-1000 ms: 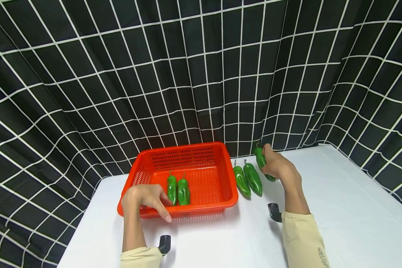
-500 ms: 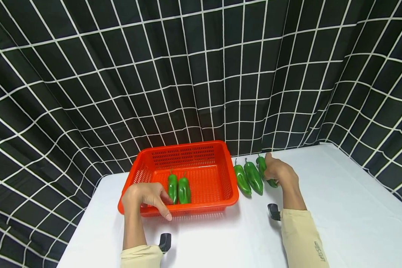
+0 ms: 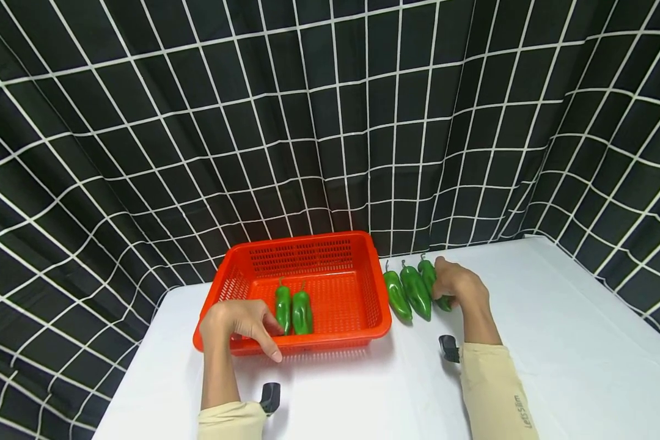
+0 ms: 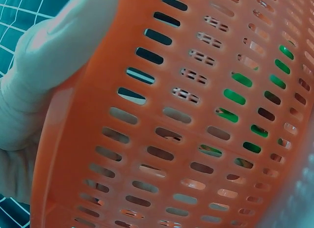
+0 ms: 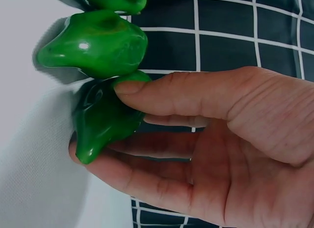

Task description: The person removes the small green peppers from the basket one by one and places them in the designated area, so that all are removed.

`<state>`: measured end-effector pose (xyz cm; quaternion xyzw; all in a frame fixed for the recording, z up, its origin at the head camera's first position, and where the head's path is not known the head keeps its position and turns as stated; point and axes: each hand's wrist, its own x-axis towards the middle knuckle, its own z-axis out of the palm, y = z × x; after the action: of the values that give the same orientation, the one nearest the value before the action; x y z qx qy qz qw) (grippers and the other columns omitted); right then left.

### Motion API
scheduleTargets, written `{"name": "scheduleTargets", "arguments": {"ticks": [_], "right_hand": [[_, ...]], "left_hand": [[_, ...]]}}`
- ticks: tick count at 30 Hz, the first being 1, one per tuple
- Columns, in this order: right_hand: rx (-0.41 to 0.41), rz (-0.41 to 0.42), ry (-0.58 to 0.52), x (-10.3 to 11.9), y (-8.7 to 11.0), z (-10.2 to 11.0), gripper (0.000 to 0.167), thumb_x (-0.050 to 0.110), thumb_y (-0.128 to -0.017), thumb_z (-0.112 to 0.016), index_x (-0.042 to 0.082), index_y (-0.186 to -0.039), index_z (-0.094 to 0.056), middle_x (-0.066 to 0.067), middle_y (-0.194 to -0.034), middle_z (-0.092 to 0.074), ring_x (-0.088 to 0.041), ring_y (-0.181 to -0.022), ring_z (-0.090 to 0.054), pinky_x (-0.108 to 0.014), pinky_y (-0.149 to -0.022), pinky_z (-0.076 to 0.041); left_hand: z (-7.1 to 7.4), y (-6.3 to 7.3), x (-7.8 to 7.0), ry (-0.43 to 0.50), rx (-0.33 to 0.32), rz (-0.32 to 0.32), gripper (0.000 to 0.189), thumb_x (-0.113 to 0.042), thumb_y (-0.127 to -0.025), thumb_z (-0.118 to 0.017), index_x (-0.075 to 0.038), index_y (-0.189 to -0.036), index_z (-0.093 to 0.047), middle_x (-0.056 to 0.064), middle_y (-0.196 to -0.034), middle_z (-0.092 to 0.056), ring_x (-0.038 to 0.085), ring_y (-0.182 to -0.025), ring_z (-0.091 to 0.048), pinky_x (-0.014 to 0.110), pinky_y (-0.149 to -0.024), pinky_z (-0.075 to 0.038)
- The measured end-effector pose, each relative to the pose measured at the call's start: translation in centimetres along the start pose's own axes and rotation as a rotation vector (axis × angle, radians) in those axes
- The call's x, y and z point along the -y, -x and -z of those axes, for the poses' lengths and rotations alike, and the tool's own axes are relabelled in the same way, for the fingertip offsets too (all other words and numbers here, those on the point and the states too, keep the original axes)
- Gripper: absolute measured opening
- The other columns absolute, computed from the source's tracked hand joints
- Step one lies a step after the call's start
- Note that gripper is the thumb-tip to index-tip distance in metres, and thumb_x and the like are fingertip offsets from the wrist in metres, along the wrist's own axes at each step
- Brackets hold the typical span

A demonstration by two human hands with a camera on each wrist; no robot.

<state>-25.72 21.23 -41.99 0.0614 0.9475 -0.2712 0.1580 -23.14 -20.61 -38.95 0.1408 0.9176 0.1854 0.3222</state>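
Note:
My right hand holds a green chili pepper, the rightmost of three lying side by side. In the right wrist view the thumb lies on its top, with fingers around its far side and under its tip. Its neighbour, a wider green pepper, lies right against it. My left hand straddles the near-left rim of a red plastic basket, thumb outside and fingers inside, the fingertips hidden. Two green peppers lie in the basket near that hand; their green shows through the slotted wall in the left wrist view.
A paler green pepper lies beside the basket's right wall, first in the row. White cloth covers the table. A black curtain with white grid lines stands behind the table.
My right hand has brought the rightmost pepper toward the front and left, setting it close beside the other two. My left hand stays at the basket rim.

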Motion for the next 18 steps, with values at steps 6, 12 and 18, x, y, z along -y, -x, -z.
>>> {"name": "scheduleTargets", "arguments": {"ticks": [6, 12, 18], "right_hand": [[-0.016, -0.008, -0.008, 0.08, 0.11, -0.33, 0.051, -0.007, -0.075, -0.073, -0.015, -0.121, -0.052, -0.027, -0.094, -0.064, -0.032, -0.074, -0.071, -0.037, -0.067, -0.062], [-0.036, -0.015, 0.019, 0.16, 0.29, 0.15, 0.047, -0.005, -0.076, -0.071, -0.017, -0.119, -0.053, -0.026, -0.088, -0.067, -0.029, -0.067, -0.07, -0.034, -0.062, -0.06], [-0.012, -0.012, -0.041, 0.06, 0.57, 0.19, 0.034, -0.003, -0.078, -0.072, -0.01, -0.108, -0.059, -0.023, -0.091, -0.067, -0.03, -0.072, -0.069, -0.034, -0.065, -0.059]], "left_hand": [[-0.27, 0.13, 0.06, 0.008, 0.0, 0.006, 0.058, -0.035, -0.069, -0.094, -0.018, -0.123, -0.079, -0.008, -0.124, -0.077, 0.007, -0.113, -0.062, 0.03, -0.091, -0.052], [0.12, 0.24, -0.14, -0.01, -0.01, 0.009, 0.061, -0.036, -0.069, -0.094, -0.018, -0.125, -0.078, -0.008, -0.127, -0.076, 0.009, -0.117, -0.062, 0.034, -0.097, -0.053], [-0.01, 0.3, -0.08, 0.002, -0.001, 0.018, 0.059, -0.035, -0.071, -0.094, -0.019, -0.125, -0.078, -0.009, -0.127, -0.076, 0.01, -0.119, -0.062, 0.036, -0.097, -0.053]]}}
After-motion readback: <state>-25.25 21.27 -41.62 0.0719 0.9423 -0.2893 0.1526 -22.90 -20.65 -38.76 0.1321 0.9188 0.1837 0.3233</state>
